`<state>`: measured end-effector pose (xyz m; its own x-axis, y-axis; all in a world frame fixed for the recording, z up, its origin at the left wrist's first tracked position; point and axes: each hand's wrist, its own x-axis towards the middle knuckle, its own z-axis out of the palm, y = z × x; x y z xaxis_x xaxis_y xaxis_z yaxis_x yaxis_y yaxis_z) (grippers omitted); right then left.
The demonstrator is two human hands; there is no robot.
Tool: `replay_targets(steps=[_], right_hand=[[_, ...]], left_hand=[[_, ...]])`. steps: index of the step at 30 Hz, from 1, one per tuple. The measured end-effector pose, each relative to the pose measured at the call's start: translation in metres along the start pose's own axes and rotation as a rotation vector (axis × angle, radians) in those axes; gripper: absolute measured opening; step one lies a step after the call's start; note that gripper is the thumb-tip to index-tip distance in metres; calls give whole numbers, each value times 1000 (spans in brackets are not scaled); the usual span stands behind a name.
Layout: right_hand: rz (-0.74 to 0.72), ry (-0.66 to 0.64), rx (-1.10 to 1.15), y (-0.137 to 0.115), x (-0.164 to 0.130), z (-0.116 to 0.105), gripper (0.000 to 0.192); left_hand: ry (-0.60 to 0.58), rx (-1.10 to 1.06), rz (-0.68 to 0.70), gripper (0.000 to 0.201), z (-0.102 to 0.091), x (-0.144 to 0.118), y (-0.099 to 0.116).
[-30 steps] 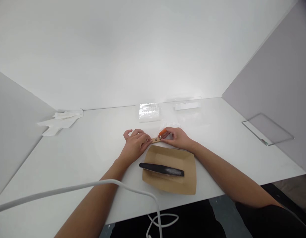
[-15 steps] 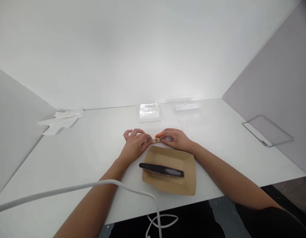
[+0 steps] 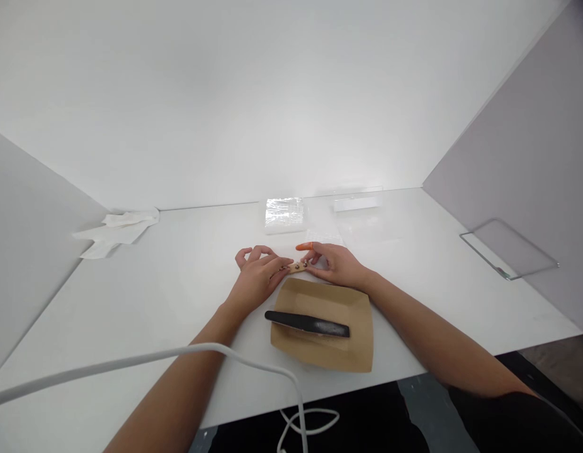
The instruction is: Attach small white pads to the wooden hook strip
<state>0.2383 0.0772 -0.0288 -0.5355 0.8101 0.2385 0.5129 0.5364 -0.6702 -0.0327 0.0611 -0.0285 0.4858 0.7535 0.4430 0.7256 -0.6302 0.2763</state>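
Between my two hands lies a small tan strip [image 3: 298, 267] with a few small shiny metal pieces on top, too small to name. My left hand [image 3: 257, 277] pinches its left end with thumb and index finger, the other fingers raised and curled. At the right end, my right hand [image 3: 337, 263] holds the strip with its thumb and a finger. An orange finger cot [image 3: 304, 246] covers the right index fingertip, lifted above the strip. Just in front, a brown paper tray [image 3: 360, 308] bears a black nail file [image 3: 308, 323] lying across it.
Behind the hands sit a clear plastic-wrapped packet [image 3: 284, 215], a gridded clear sheet [image 3: 324, 237] and a clear box with a white strip [image 3: 357, 203]. White tissues [image 3: 119, 233] lie far left. A wire-framed piece [image 3: 509, 251] leans right. A white cable [image 3: 131, 360] crosses the foreground.
The orange-capped right index finger has lifted up and away from the metal pieces. My left index finger has stretched slightly to the right over the strip. The tray and nail file are unmoved.
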Motion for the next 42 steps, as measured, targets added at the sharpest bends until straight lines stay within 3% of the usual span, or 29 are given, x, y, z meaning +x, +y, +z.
replay_targets(steps=[4,9,13,19,30,42], right_hand=[[2,33,29,-4,-1,-3,69],[-71,101,99,-12,1,-7,46],[-146,29,67,-16,1,-7,31],[-183,-16,-20,-11,1,-4,32],[-138,-31,8,-10,2,-5,39],[10,37,264,-15,1,-6,39]], left_hand=[[-12,3,-8,16,0,0,0],[-15,2,-18,16,0,0,0],[-28,-4,-24,16,-1,0,1],[-24,-10,-26,14,-1,0,1],[-24,-20,-48,15,0,0,2],[-35,-13,-53,14,0,0,1]])
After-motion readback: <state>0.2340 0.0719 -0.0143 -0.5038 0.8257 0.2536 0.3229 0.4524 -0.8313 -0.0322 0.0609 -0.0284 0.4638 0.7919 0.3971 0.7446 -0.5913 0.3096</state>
